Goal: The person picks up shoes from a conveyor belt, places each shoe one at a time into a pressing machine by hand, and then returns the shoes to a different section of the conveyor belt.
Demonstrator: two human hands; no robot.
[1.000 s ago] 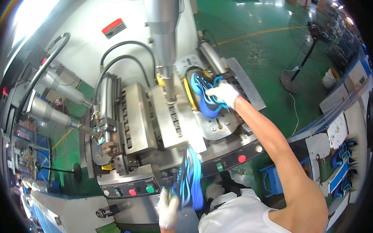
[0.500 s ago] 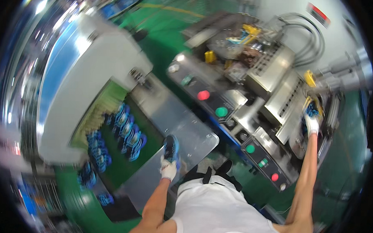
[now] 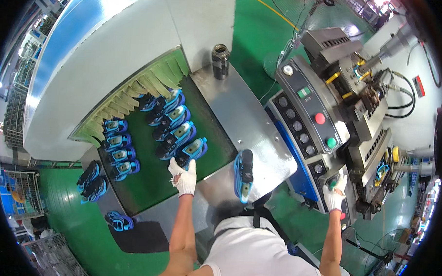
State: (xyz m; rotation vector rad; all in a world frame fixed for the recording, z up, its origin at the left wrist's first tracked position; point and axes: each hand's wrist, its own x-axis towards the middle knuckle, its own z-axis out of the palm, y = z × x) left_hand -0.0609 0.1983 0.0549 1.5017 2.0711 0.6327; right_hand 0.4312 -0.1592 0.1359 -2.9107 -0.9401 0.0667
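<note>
My left hand (image 3: 182,178), in a white knit glove, reaches over the conveyor's near edge with thumb and fingers apart. Its fingertips are at the toe of the nearest black-and-blue shoe (image 3: 195,148); I cannot tell whether they touch it. My gloved right hand (image 3: 334,193) is open at the press's lower control panel, its fingers around a green button (image 3: 332,184). Between my hands a single black-and-blue shoe (image 3: 244,176) lies on the metal table (image 3: 273,161). Part of a blue shoe (image 3: 383,169) shows in the press (image 3: 371,148).
Two rows of shoes lie on the green conveyor belt (image 3: 146,191), below a fringed curtain (image 3: 130,98) of a white housing. More shoes (image 3: 92,182) rest along its left side. A dark bottle (image 3: 220,62) stands at the table's far end. Red and green buttons line the press panel (image 3: 314,109).
My left hand has let go of the shoe on the metal table and moved left to the belt. My right hand has left the shoe in the press for the control panel. The view has turned.
</note>
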